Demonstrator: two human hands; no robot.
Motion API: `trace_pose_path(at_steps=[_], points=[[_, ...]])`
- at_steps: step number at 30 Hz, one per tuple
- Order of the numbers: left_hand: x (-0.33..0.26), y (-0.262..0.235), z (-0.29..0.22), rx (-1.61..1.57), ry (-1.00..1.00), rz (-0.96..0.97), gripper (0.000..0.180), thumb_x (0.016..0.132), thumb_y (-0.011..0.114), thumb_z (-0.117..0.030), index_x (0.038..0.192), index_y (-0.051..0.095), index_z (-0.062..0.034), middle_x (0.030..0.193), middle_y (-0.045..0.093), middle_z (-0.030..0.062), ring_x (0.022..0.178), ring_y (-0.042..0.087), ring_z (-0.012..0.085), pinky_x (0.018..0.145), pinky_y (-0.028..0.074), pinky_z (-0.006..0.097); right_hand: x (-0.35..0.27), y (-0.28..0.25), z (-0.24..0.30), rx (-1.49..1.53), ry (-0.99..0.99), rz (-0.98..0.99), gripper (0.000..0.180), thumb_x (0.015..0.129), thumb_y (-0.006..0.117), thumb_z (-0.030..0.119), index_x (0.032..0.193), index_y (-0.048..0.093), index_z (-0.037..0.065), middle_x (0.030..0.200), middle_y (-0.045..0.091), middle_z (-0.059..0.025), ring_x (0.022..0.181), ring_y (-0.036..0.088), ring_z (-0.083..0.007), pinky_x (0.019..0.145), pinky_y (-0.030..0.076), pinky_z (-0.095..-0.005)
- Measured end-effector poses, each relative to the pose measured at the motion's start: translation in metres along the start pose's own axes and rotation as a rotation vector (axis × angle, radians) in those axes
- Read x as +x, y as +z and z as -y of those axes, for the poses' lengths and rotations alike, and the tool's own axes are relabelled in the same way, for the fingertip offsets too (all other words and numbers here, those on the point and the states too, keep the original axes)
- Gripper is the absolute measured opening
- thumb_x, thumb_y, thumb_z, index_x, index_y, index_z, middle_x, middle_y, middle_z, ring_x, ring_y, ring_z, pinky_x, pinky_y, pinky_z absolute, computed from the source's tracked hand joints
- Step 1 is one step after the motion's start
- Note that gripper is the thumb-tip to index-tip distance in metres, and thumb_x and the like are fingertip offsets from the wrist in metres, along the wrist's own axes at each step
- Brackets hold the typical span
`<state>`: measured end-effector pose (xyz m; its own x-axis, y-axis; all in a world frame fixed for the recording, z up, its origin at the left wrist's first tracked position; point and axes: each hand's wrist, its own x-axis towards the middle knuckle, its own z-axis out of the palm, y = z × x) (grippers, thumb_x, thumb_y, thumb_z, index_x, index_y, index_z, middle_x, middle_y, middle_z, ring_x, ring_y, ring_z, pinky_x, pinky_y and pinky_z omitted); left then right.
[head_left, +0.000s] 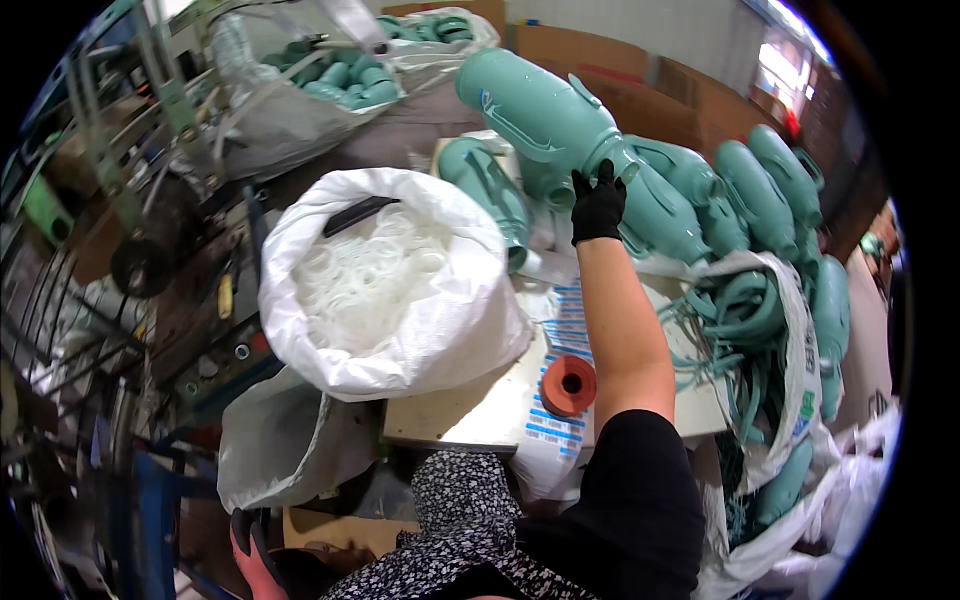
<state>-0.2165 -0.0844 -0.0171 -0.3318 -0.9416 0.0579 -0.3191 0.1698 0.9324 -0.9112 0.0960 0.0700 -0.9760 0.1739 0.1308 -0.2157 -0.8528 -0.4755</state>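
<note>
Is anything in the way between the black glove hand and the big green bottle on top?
Nothing visible. The right hand is right at the neck end of the green bottle. The white sack stands off to the left.

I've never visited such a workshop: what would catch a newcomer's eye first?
Likely the big white sack of translucent rings, left of centre. Then the person's right hand, gloved in black, by the large green bottle-shaped casing near the top. A red roll stands out near the pale table's front edge.
</note>
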Motion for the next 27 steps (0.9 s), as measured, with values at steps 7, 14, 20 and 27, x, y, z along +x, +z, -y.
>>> trace_pose_path(at_steps=[7, 14, 20, 27], points=[[0.032, 0.033, 0.011, -0.133, -0.056, 0.010, 0.041, 0.094, 0.051, -0.009, 0.133, 0.045, 0.0025, 0.126, 0.055, 0.0148, 0.115, 0.052, 0.0217, 0.099, 0.039, 0.033, 0.070, -0.061, 0.122, -0.151, -0.409, -0.086, 0.040, 0.088, 0.063, 0.022, 0.122, 0.053, 0.005, 0.129, 0.048, -0.0234, 0.114, 0.048, -0.0404, 0.086, 0.049, -0.0442], [0.026, 0.046, -0.003, -0.154, -0.093, 0.007, 0.040, 0.095, 0.049, -0.005, 0.133, 0.046, 0.0008, 0.128, 0.054, 0.0150, 0.116, 0.052, 0.0206, 0.098, 0.040, 0.031, 0.145, -0.114, 0.236, -0.602, -0.745, -0.187, 0.051, 0.084, 0.063, 0.020, 0.126, 0.044, -0.002, 0.119, 0.052, -0.0190, 0.102, 0.056, -0.0334, 0.080, 0.054, -0.0451], [0.033, 0.048, 0.011, -0.032, -0.058, 0.092, 0.046, 0.092, 0.050, -0.011, 0.137, 0.043, -0.0012, 0.133, 0.050, 0.0171, 0.120, 0.050, 0.0249, 0.099, 0.041, 0.033, 0.196, -0.193, 0.309, -2.313, -0.940, -0.214, 0.044, 0.087, 0.055, 0.040, 0.119, 0.058, 0.009, 0.108, 0.061, -0.0148, 0.099, 0.059, -0.0335, 0.089, 0.044, -0.0508], [0.030, 0.060, 0.013, -0.045, -0.053, 0.128, 0.048, 0.092, 0.054, -0.009, 0.137, 0.042, 0.0011, 0.131, 0.052, 0.0183, 0.120, 0.051, 0.0247, 0.101, 0.039, 0.034, 0.160, -0.266, 0.187, -2.645, -0.509, 0.161, 0.050, 0.080, 0.065, 0.039, 0.121, 0.057, 0.012, 0.098, 0.063, -0.0154, 0.093, 0.061, -0.0344, 0.083, 0.045, -0.0491]])
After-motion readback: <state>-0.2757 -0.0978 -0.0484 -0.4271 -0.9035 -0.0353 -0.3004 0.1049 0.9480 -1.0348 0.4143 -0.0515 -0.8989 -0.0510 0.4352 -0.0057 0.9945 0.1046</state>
